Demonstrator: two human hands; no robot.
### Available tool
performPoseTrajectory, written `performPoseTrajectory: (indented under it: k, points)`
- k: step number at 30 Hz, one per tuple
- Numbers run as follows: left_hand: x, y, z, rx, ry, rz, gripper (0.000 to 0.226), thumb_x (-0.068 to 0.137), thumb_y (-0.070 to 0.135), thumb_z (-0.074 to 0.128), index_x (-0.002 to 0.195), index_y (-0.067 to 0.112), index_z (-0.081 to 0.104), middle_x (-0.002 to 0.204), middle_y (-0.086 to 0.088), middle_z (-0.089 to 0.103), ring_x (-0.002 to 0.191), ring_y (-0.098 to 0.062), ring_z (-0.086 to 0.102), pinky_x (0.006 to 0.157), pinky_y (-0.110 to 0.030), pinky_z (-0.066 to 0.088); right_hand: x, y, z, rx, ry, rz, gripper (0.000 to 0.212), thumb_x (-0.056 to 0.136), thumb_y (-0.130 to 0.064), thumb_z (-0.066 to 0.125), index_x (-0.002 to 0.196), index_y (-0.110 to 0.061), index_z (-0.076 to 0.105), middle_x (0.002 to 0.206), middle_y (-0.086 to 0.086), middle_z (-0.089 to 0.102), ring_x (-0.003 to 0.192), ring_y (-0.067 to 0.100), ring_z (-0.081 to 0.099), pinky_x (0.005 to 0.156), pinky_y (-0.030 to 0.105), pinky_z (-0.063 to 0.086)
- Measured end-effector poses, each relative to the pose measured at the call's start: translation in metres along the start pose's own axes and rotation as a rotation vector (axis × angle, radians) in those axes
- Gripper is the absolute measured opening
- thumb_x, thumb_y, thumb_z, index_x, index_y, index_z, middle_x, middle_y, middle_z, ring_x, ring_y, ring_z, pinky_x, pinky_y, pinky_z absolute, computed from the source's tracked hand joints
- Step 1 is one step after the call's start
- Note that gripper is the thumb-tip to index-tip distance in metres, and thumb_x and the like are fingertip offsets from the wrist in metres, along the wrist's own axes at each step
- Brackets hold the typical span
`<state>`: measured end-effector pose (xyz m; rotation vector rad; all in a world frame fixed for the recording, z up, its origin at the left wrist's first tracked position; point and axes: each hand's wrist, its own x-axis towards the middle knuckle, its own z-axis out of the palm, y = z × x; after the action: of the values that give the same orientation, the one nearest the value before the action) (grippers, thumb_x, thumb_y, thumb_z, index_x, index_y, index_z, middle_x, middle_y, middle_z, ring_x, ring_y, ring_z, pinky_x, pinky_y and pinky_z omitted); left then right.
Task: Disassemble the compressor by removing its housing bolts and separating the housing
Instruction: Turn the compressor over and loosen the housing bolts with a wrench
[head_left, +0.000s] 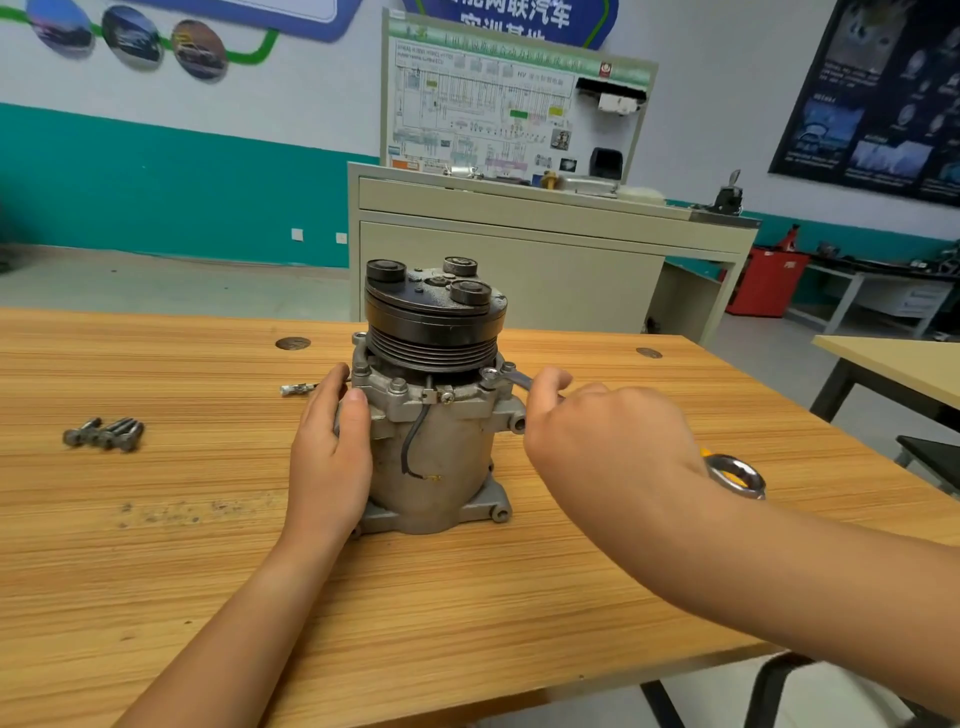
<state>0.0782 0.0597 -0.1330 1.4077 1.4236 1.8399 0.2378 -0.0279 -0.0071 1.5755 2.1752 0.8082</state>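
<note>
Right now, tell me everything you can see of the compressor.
The compressor stands upright on the wooden table, pulley end up. Its body is a dull grey cast-metal cylinder with mounting ears at the base and a flange with bolt heads above. A black grooved pulley topped by three round knobs caps it. A black wire hangs down the front. The left hand grips its left side; the right hand holds a wrench at the flange's right.
</note>
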Motion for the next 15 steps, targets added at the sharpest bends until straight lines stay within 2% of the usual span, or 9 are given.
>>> performPoseTrajectory:
  k: [2, 3, 4, 5, 8, 10, 13, 14, 15]
  points:
    - [0.0, 0.001, 0.0, -0.003, -0.005, 0.002, 0.043, 0.101, 0.026, 0.035, 0.143, 0.016, 0.037, 0.135, 0.014, 0.039, 0.122, 0.007, 0.029, 0.098, -0.009, 0.021, 0.003, -0.005, -0.004, -0.032, 0.005, -0.085, 0.054, 0.083, 0.014, 0.035, 0.134, 0.016, 0.017, 0.118, 0.013, 0.042, 0.052, 0.013, 0.037, 0.044, 0.02, 0.029]
    - [0.0, 0.002, 0.0, -0.004, -0.008, 0.0, 0.043, 0.101, 0.026, 0.036, 0.143, 0.017, 0.037, 0.136, 0.014, 0.039, 0.123, 0.007, 0.029, 0.098, -0.011, 0.021, 0.005, -0.006, -0.007, -0.048, -0.005, -0.119, 0.054, 0.083, 0.014, 0.035, 0.134, 0.016, 0.019, 0.129, 0.014, 0.033, 0.052, 0.014, 0.037, 0.045, 0.021, 0.03]
    - [0.0, 0.002, 0.0, -0.004, -0.01, -0.002, 0.043, 0.101, 0.027, 0.036, 0.143, 0.016, 0.037, 0.137, 0.013, 0.039, 0.123, 0.007, 0.029, 0.098, -0.011, 0.021, 0.007, -0.005, -0.009, -0.064, -0.01, -0.141, 0.053, 0.083, 0.014, 0.035, 0.134, 0.016, 0.021, 0.13, 0.015, 0.03, 0.051, 0.016, 0.037, 0.045, 0.021, 0.031]
    - [0.0, 0.002, 0.0, -0.002, -0.011, -0.002, 0.043, 0.101, 0.026, 0.036, 0.143, 0.016, 0.037, 0.137, 0.013, 0.039, 0.123, 0.007, 0.029, 0.097, -0.009, 0.021, 0.009, -0.004, -0.01, -0.078, -0.001, -0.157, 0.053, 0.083, 0.015, 0.035, 0.134, 0.016, 0.022, 0.124, 0.014, 0.034, 0.05, 0.017, 0.037, 0.043, 0.022, 0.03]
    - [0.0, 0.001, -0.001, 0.005, -0.019, -0.005, 0.043, 0.101, 0.027, 0.036, 0.143, 0.017, 0.037, 0.136, 0.014, 0.039, 0.123, 0.007, 0.029, 0.092, -0.003, 0.021, 0.007, 0.005, 0.002, -0.111, 0.08, -0.152, 0.053, 0.086, 0.015, 0.035, 0.135, 0.017, 0.017, 0.081, 0.013, 0.041, 0.044, 0.016, 0.031, 0.038, 0.023, 0.024]
    - [0.0, 0.001, -0.001, 0.0, -0.027, -0.006, 0.043, 0.101, 0.027, 0.036, 0.143, 0.017, 0.037, 0.135, 0.015, 0.038, 0.123, 0.006, 0.029, 0.093, -0.004, 0.021, 0.006, 0.015, 0.019, -0.135, 0.141, -0.114, 0.055, 0.09, 0.007, 0.034, 0.14, 0.009, 0.009, 0.06, 0.007, 0.033, 0.042, 0.015, 0.028, 0.036, 0.023, 0.021]
    - [0.001, 0.001, -0.001, -0.003, -0.032, -0.008, 0.044, 0.1, 0.027, 0.036, 0.143, 0.017, 0.037, 0.133, 0.015, 0.038, 0.123, 0.004, 0.03, 0.099, -0.014, 0.022, 0.015, 0.038, 0.043, -0.023, 0.233, -0.054, 0.055, 0.096, -0.012, 0.033, 0.145, -0.011, 0.007, 0.062, -0.001, 0.033, 0.045, 0.014, 0.03, 0.04, 0.023, 0.019]
    - [0.001, 0.001, -0.001, -0.001, -0.031, -0.006, 0.044, 0.1, 0.028, 0.036, 0.143, 0.017, 0.037, 0.132, 0.016, 0.038, 0.123, 0.005, 0.03, 0.098, -0.012, 0.023, 0.02, 0.046, 0.048, -0.004, 0.272, -0.062, 0.057, 0.094, -0.013, 0.041, 0.145, -0.015, 0.016, 0.062, -0.001, 0.037, 0.045, 0.015, 0.031, 0.042, 0.021, 0.019]
    - [0.001, 0.001, -0.001, -0.001, -0.033, -0.007, 0.044, 0.1, 0.029, 0.036, 0.143, 0.018, 0.037, 0.131, 0.017, 0.037, 0.121, 0.006, 0.03, 0.094, -0.006, 0.023, 0.026, 0.054, 0.053, 0.012, 0.315, -0.074, 0.058, 0.087, -0.01, 0.055, 0.14, -0.015, 0.034, 0.06, 0.001, 0.043, 0.043, 0.017, 0.033, 0.044, 0.02, 0.022]
